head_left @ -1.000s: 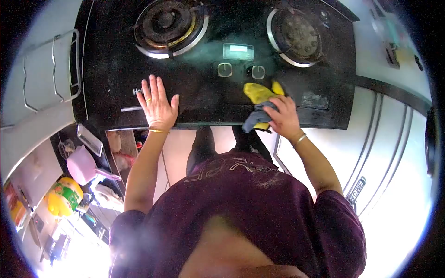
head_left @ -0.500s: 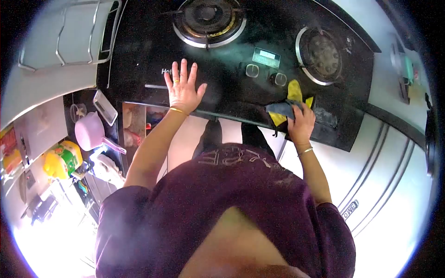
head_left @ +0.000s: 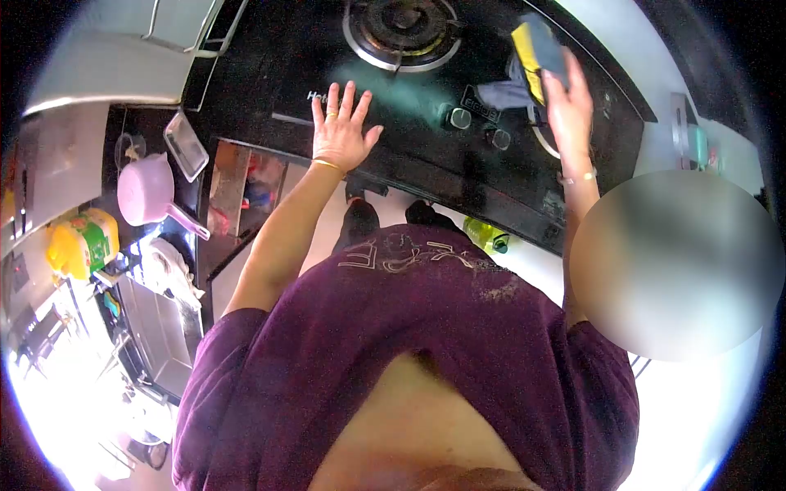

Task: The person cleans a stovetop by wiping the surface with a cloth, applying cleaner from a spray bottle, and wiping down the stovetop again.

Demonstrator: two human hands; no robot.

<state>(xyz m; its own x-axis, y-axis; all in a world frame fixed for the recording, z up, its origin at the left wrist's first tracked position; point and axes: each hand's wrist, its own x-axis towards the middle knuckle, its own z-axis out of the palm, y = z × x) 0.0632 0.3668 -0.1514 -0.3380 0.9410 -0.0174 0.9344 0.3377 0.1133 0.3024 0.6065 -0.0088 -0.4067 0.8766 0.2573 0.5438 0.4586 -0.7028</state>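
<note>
My left hand (head_left: 344,135) lies flat with fingers spread on the black glass hob (head_left: 303,65), close to its front edge. A ring and a bracelet show on it. My right hand (head_left: 571,110) grips a yellow and grey cloth (head_left: 536,57) over the right burner (head_left: 544,141), which is mostly covered by the hand and cloth. Part of the cloth hangs loosely to the left, near the small display panel. Two control knobs (head_left: 458,118) sit between my hands. Behind them is the left burner (head_left: 403,31) with its metal ring.
On the left are a pink pot (head_left: 146,190), a metal tray (head_left: 187,146), a yellow and green package (head_left: 83,243) and a sink (head_left: 160,335). A wire rack (head_left: 196,37) stands at upper left. Below the hob's edge is a green bottle (head_left: 485,234). A blurred round patch covers the right side.
My right hand has moved the cloth from the hob's front edge up and away, over the right burner. My left hand stays flat. The view has shifted, and a green bottle now shows.
</note>
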